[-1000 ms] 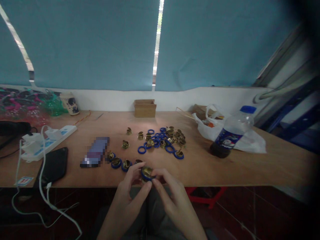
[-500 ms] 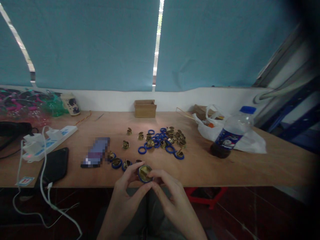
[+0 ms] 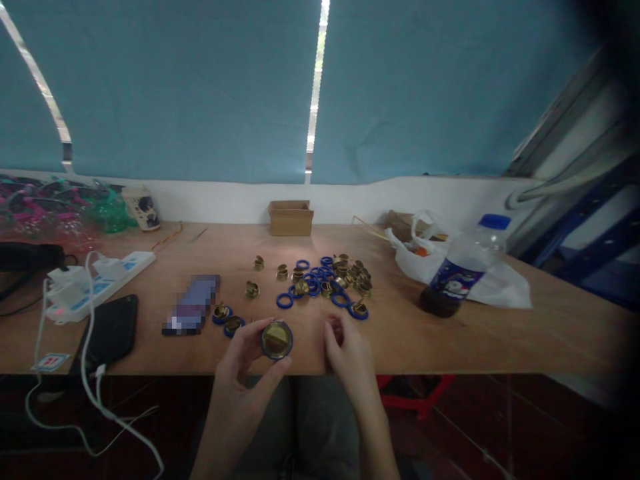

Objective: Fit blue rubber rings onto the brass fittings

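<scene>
Held between the thumb and fingers of my left hand (image 3: 245,377) is a round brass-coloured metal cap with a blue ring (image 3: 277,340) around its rim, its flat face toward me. Apart from it, over the table's front part, hovers my right hand (image 3: 347,347); its fingers are loosely bent and no object shows in them. Beyond the hands lies a cluster of loose blue rings (image 3: 285,301) and brass-coloured caps (image 3: 364,287) with raised flaps. Several caps sitting in blue rings (image 3: 222,313) lie beside my left hand, some hidden behind it.
A phone (image 3: 193,305), a black pouch-like object (image 3: 111,333) and a white power strip (image 3: 133,267) with cables are on the left. A small cardboard box (image 3: 291,219) stands at the back. To the right are a cola bottle (image 3: 457,267) and a white plastic bag (image 3: 505,287).
My right hand has let go of the ringed cap and moved right and slightly forward. My left hand has shifted a little left, still holding the cap.
</scene>
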Demonstrator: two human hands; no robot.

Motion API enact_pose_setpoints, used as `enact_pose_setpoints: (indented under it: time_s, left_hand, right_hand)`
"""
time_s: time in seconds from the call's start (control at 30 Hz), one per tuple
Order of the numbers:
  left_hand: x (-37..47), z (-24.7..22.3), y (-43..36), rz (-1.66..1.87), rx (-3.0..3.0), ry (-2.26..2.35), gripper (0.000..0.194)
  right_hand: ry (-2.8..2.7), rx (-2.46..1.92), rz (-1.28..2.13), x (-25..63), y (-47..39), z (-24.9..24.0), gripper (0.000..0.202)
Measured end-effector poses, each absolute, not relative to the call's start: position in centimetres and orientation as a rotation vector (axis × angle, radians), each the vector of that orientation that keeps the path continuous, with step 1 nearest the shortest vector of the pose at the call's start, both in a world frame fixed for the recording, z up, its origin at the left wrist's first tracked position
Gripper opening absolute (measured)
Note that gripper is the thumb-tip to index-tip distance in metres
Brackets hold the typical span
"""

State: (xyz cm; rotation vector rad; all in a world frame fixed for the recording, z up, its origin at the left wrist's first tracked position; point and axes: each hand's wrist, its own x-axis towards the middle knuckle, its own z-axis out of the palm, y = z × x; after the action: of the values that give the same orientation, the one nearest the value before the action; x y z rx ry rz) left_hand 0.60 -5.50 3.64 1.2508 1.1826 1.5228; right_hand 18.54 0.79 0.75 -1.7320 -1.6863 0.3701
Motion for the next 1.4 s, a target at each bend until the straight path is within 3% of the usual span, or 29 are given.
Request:
enact_pose_setpoints:
  time_s: [0.27,0.57,0.87,1.13,1.4]
  left_hand:
    - [0.4,3.7,-5.7,1.488,1.271,1.186,0.039]
    - [-0.2,3.2,-5.6,1.510,1.269,1.192,0.039]
    - [-0.2,3.3,-5.7,1.505,1.276,1.212,0.039]
    - [-0.1,3.3,-5.9,1.515,1.279,1.222,0.041]
    - [-0.1,3.6,-6.0,1.499,1.175,1.183,0.042]
  right_hand:
    - [-1.942,-1.869,0.134,18.0,4.5,1.7,0.031]
    - [-2.113,-1.869,-0.016,17.8,-0.1,2.1,0.031]
    - [-2.188,-1.453,0.248,20.2,-3.9,-0.1,0.039]
    - [-2.050,-1.066,0.432,21.1,-2.3,-1.9,0.019]
    - [-1.886,-1.103,0.546,20.5,-2.8,-0.9,0.013]
